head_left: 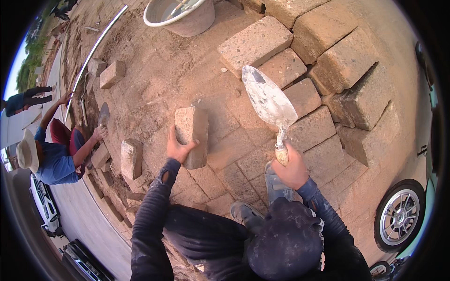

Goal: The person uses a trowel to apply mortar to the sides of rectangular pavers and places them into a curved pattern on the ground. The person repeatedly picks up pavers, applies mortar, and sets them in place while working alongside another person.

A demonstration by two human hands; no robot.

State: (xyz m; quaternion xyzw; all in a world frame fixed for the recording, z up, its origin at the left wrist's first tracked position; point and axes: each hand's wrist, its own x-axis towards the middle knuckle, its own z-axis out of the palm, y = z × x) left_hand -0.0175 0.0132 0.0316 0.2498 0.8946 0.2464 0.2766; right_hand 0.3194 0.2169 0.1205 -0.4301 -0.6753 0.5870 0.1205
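My left hand (pixel 180 146) grips a paving brick (pixel 191 126), thumb over its near face and fingers along its left side. The brick stands on the sandy paved ground in front of me. In my right hand (pixel 291 165) is a pointing trowel (pixel 269 96), held by its worn handle. Its pale, mortar-crusted blade points away and up to the left, over the edge of the stacked bricks (pixel 302 96). Fingers of both hands are wrapped round what they hold.
A bucket (pixel 190 21) stands at the far side. Loose bricks (pixel 131 158) lie to the left. There a co-worker in a hat (pixel 28 151) holds another trowel (pixel 104 114) and a long white straightedge (pixel 93 51). A car wheel (pixel 400 214) is at right; my shoes (pixel 247 214) rest on the paving.
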